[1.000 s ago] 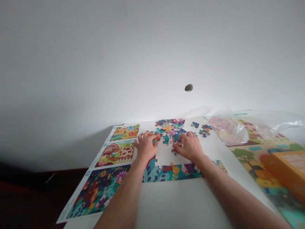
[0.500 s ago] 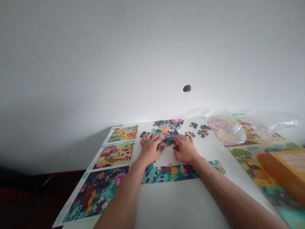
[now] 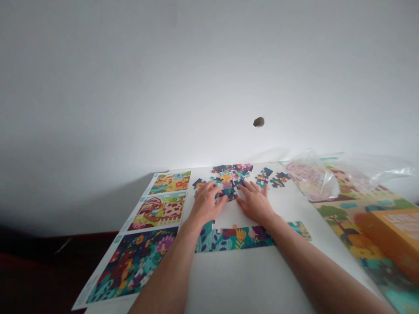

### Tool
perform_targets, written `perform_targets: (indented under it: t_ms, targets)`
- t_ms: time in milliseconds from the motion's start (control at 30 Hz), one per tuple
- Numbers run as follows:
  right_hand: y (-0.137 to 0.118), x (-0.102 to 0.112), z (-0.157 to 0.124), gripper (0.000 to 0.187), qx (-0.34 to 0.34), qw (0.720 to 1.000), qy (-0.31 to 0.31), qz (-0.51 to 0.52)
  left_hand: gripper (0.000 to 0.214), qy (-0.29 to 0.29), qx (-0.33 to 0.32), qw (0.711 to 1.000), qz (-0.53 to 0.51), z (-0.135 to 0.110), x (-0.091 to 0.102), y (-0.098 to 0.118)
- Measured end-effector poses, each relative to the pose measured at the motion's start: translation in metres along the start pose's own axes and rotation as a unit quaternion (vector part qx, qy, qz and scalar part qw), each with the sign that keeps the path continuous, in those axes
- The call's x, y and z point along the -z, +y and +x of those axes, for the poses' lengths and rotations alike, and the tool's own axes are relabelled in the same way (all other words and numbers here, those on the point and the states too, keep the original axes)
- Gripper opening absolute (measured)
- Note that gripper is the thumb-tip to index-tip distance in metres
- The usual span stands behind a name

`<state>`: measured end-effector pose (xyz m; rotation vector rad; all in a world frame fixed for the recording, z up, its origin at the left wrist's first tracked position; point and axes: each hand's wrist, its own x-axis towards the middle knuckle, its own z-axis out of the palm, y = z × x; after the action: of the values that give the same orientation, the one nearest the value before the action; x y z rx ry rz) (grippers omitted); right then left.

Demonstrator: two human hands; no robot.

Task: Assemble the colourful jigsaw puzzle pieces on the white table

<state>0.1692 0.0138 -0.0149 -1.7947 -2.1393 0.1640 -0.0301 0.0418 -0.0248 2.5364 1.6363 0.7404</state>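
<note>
My left hand (image 3: pixel 207 204) lies over loose jigsaw pieces, fingers spread and curved. Its thumb and forefinger are around the left edge of a dark blue jigsaw piece (image 3: pixel 229 193); whether they press on it I cannot tell. To the right, my right hand (image 3: pixel 257 203) rests palm down with fingers apart, the fingertips at the near edge of the piece pile (image 3: pixel 226 177). Nearer to me runs a joined strip of jigsaw pieces (image 3: pixel 240 237), partly covered by my right forearm. A separate edge section (image 3: pixel 301 230) shows just beyond that forearm.
A picture sheet (image 3: pixel 139 261) with three printed scenes lies on the left of the white table (image 3: pixel 229 279). Several loose pieces (image 3: pixel 279 179) lie at the back right. Beyond them are a clear plastic bag (image 3: pixel 314 176), a printed board (image 3: pixel 340 218) and an orange box (image 3: pixel 396 231).
My right hand has moved slightly right, and the dark red piece by its thumb no longer shows there. Loose pieces beyond it have shifted away and closer together. The left hand stays nearly in place.
</note>
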Motion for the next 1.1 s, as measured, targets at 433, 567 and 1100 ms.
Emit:
perform_targets:
  t_ms: [433,567,1100]
  targets:
    - [0.004,0.002,0.002,0.05,-0.058,0.998,0.008,-0.006,0.041,-0.02,0.03,0.999,0.027,0.001,-0.009,-0.01]
    - [0.002,0.005,0.001,0.039,-0.046,0.999,-0.007,-0.005,0.042,0.002,0.089,0.995,0.05,0.002,-0.009,-0.014]
    - [0.001,0.008,0.0,0.047,-0.027,0.999,-0.005,0.036,0.026,-0.059,0.017,0.998,0.033,-0.002,0.002,0.01]
